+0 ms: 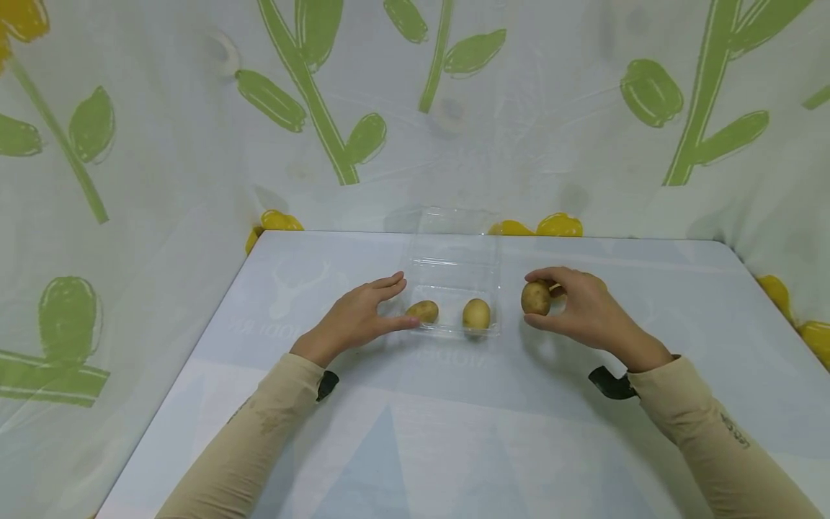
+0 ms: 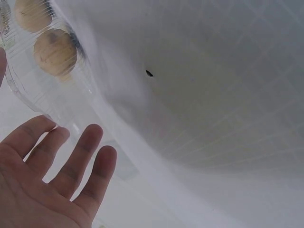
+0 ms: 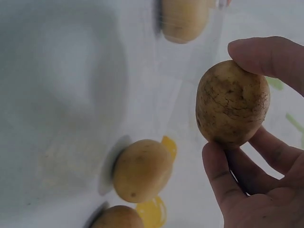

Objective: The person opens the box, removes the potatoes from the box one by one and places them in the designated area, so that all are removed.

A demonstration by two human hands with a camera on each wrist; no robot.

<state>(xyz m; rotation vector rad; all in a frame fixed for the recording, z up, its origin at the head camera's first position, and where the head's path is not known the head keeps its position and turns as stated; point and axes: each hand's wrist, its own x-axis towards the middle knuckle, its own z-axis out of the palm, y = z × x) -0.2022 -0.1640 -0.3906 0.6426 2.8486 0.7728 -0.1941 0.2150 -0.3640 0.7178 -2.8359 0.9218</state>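
While the left hand [image 1: 355, 314], fingers extended, lies at the clear box's [image 1: 454, 274] left side, the right hand [image 1: 585, 306] pinches a potato [image 1: 535, 298] just right of it. Two potatoes [image 1: 476, 315] lie inside. Filling appears under way; the next move likely calls for a leftward carry and gentle release.

Head view: high, facing forward and down over counter [image 1: 454, 440]. Wrist views: close by left hand [image 1: 355, 313], right hand [image 1: 586, 311]. Clear box [image 1: 449, 294]: shared, head and left wrist.

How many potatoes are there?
5. The first potato and second potato are in the clear container, third potato in the right hand, fourth potato and fifth potato on the table beyond; more may be hidden.
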